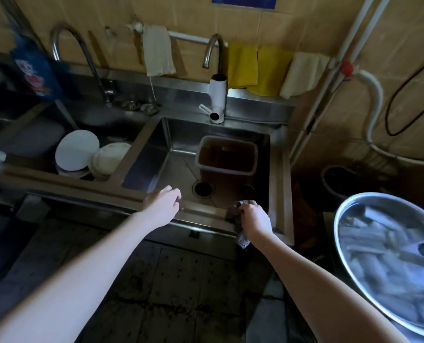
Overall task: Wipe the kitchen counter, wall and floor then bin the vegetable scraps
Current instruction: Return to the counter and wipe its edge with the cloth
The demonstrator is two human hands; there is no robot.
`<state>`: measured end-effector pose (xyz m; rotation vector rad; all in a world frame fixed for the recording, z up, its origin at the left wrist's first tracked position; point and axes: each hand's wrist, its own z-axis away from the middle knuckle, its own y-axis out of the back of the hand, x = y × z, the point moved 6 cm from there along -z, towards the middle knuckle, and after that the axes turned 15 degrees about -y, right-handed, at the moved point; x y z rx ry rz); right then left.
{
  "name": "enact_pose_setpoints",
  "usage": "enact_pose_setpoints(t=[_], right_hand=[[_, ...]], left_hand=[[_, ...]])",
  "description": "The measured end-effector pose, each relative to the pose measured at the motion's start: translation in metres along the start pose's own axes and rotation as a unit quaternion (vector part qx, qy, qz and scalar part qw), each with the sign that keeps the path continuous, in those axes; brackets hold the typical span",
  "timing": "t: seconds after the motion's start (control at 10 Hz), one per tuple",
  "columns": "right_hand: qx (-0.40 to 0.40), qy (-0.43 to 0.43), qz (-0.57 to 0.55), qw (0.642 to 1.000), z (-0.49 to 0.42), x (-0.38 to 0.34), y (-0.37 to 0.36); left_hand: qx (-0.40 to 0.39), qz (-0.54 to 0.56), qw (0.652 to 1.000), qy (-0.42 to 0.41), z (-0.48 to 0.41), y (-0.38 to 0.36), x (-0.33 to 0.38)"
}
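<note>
2 hands at the sink rim (203, 209): right hand (254, 219) grips a cloth (242, 240) hanging lengthwise downward; left hand (165, 203) loosely curled, empty.

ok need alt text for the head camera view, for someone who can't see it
A person's right hand grips a dark cloth at the front edge of a steel sink, with the left hand beside it on the rim. A tub of brown liquid sits in the basin.

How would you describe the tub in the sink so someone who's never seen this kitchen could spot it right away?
Find the steel double sink against the tiled wall and look in its right-hand basin, under the white tap. The tub stands at the back right, behind the drain. It is the only plastic container there: rectangular, pale-rimmed and holding brown liquid, unlike the round white plates in the left basin.
</note>
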<state>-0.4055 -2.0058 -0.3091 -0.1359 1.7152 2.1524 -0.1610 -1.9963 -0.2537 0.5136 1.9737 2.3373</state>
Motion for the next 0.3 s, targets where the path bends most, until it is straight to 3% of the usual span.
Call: enact_pose_setpoints(t=[0.3], right_hand=[[0.045,0.012,0.037,0.998,-0.013,-0.009,0.012]], left_hand=[[-0.022,0.004,1.000,-0.008,-0.010,-0.002,-0.017]])
